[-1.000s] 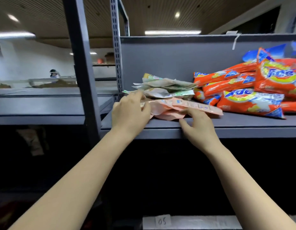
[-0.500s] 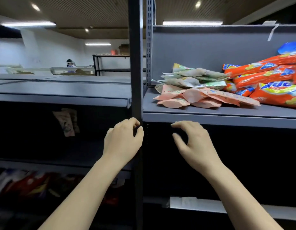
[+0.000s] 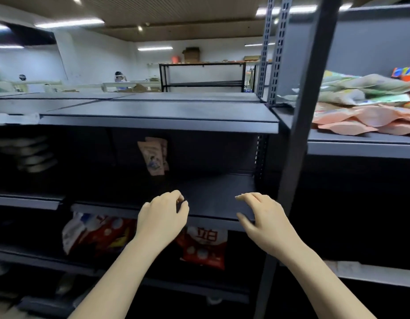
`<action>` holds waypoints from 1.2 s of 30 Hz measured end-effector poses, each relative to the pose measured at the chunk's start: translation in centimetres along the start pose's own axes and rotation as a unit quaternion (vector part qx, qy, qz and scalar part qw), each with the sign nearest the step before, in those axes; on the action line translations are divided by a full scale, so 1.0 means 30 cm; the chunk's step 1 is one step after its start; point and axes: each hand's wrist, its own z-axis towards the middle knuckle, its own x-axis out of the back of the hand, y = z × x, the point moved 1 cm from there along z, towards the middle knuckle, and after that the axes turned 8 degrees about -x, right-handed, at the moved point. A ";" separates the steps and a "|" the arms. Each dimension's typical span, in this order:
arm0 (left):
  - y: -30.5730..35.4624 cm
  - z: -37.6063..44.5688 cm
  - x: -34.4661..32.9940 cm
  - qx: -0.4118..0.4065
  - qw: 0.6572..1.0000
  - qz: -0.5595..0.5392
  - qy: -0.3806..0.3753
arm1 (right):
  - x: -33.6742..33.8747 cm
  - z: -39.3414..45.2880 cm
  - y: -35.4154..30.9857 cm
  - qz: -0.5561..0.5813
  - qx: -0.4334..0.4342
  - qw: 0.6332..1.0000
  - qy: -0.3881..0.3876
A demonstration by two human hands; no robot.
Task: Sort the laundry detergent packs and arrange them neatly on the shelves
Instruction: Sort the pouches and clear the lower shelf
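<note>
Both hands, left hand (image 3: 161,217) and right hand (image 3: 266,221), hover empty with loosely curled fingers before the middle shelf (image 3: 213,196). Red detergent packs (image 3: 202,247) sit below it. Reaching blindly underneath could knock packs off.

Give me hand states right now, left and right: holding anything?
Left hand: loosely curled, holding nothing, in front of the dark shelf.
Right hand: fingers relaxed, holding nothing, at the same shelf's front edge.
</note>
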 end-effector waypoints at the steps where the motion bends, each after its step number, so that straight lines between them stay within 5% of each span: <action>1: -0.049 -0.006 0.008 0.002 1.000 0.005 -0.009 | -0.031 0.004 -0.029 -0.008 -0.004 1.000 -0.016; 13: -0.464 0.043 -0.032 0.044 0.996 0.034 -0.073 | -0.288 0.155 -0.243 -0.068 -0.050 0.984 -0.159; 30: -0.760 0.441 -0.211 0.090 0.984 0.040 -0.147 | -0.534 0.562 -0.283 -0.057 -0.056 0.965 -0.251; 36: -0.828 0.555 -0.280 0.145 0.959 -0.197 -0.146 | -0.628 0.675 -0.261 0.010 -0.102 0.957 -0.272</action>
